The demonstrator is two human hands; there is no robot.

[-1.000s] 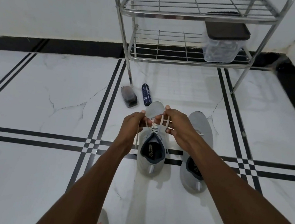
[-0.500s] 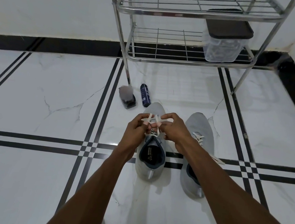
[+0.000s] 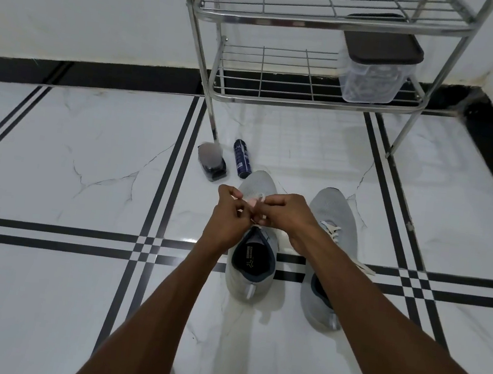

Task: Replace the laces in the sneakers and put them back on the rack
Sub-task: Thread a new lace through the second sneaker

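Now pinching a white lace (image 3: 259,196) with both hands over the left sneaker (image 3: 250,268), left hand (image 3: 229,215) and right hand (image 3: 288,213) nearly touching, fingers (image 3: 271,200) curled tight around the strand. Standing on the tiled floor (image 3: 71,289), toe pointing toward the rack (image 3: 321,25). Sitting just beside it, the right sneaker (image 3: 331,228), white lace ends trailing off to its right. Lying near the rack's front leg, a dark spray can (image 3: 242,158) and a small dark-based container (image 3: 212,164). Resting on the lower shelf, a clear box with a dark lid (image 3: 378,63).
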